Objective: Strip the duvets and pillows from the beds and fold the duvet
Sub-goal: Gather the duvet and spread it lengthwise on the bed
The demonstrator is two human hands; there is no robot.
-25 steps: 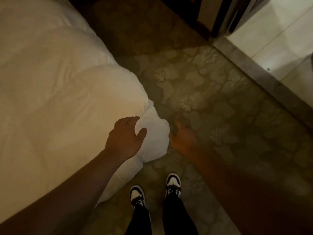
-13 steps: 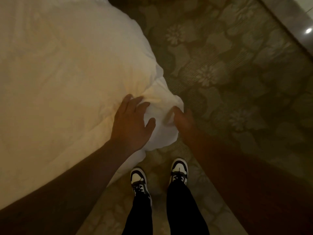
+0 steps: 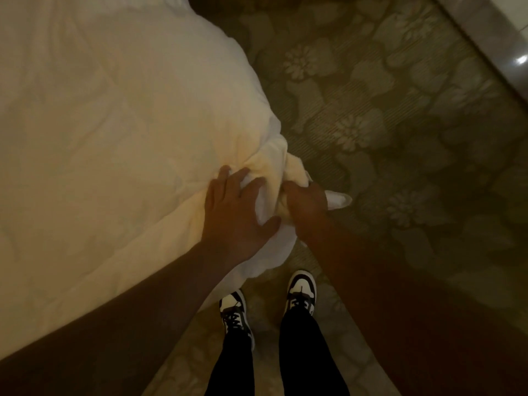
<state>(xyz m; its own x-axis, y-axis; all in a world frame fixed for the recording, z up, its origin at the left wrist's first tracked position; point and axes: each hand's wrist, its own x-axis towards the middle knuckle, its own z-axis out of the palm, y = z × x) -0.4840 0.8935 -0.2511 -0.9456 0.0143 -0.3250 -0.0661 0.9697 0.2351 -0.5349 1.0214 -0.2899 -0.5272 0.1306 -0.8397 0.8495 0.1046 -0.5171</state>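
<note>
A thick white duvet (image 3: 120, 132) covers the bed across the left of the view, its corner hanging toward the floor in front of me. My left hand (image 3: 237, 212) lies on top of that corner with fingers spread, pressing into the bunched fabric. My right hand (image 3: 307, 205) grips the corner from the side, fingers curled round a gathered fold. A small white tip of the cover (image 3: 338, 199) pokes out past my right hand.
Patterned floral carpet (image 3: 385, 144) covers the floor to the right of the bed. A pale stone threshold (image 3: 491, 44) runs diagonally at the top right. My two feet in black-and-white sneakers (image 3: 300, 292) stand just below the duvet corner.
Both hands have closed in on the duvet corner. The left came down onto it, and the right went from hanging beside it to gripping a bunched fold. The view has tilted further down.
</note>
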